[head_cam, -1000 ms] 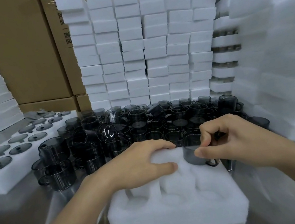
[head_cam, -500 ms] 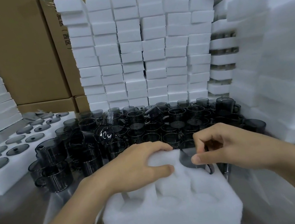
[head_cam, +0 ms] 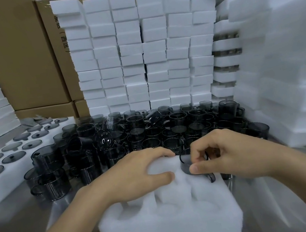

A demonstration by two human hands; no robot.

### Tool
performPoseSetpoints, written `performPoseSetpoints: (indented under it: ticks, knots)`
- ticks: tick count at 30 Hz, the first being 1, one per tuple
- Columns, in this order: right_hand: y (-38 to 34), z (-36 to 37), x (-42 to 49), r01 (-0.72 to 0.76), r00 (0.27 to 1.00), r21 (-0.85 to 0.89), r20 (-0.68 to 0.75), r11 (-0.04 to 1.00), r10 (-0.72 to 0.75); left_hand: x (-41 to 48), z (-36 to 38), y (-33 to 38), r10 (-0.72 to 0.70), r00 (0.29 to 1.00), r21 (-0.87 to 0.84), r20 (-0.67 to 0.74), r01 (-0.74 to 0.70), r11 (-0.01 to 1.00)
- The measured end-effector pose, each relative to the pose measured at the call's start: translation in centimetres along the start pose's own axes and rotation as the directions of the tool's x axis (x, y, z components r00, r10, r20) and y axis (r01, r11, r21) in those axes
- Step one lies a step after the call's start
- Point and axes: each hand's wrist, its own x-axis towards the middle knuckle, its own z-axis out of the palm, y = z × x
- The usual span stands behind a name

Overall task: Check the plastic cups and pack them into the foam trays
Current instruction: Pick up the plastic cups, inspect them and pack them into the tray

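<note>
A white foam tray [head_cam: 172,224] with round pockets lies on the steel table in front of me. My left hand [head_cam: 135,174] grips the tray's far left part, thumb on top of the foam. My right hand [head_cam: 227,154] pinches the rim of a smoky grey plastic cup [head_cam: 185,166] that sits partly in a far pocket of the tray, its handle [head_cam: 211,177] pointing toward me. Behind the tray stands a crowd of several more grey cups [head_cam: 150,128].
Tall stacks of white foam blocks [head_cam: 143,52] rise behind the cups, and more foam trays [head_cam: 289,64] are piled at the right. A foam tray holding grey lids [head_cam: 10,151] lies at the left. Cardboard boxes [head_cam: 16,53] line the back.
The right hand has pushed the cup lower into the far pocket, and the view has shifted slightly. The left hand keeps its grip on the foam.
</note>
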Motion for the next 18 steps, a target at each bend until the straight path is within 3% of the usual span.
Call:
performPoseSetpoints:
  ticks: [4, 7, 9, 12, 18]
  knots:
    - [-0.1, 0.5, -0.1, 0.027, 0.941, -0.012, -0.337, 1.0, -0.029, -0.1, -0.1, 0.1, 0.002, 1.0, 0.018, 0.005, -0.002, 1.0]
    - [-1.0, 1.8, 0.5, 0.143, 0.898, 0.046, -0.427, 0.989, -0.11, -0.2, -0.2, 0.2, 0.009, 1.0, 0.011, 0.012, -0.009, 1.0]
    - [-1.1, 3.0, 0.8, 0.114, 0.93, 0.018, -0.355, 0.993, -0.101, -0.2, -0.2, 0.3, 0.023, 1.0, 0.003, 0.012, -0.023, 1.0]
    - [-0.7, 4.3, 1.3, -0.009, 0.995, -0.102, -0.098, 0.995, -0.001, -0.1, -0.1, 0.3, 0.046, 0.999, -0.02, 0.002, -0.046, 0.999]
    - [-1.1, 4.4, 1.8, -0.062, 0.986, -0.215, 0.139, 0.975, 0.093, -0.1, -0.1, 0.3, 0.021, 0.999, -0.009, 0.049, -0.021, 1.0]
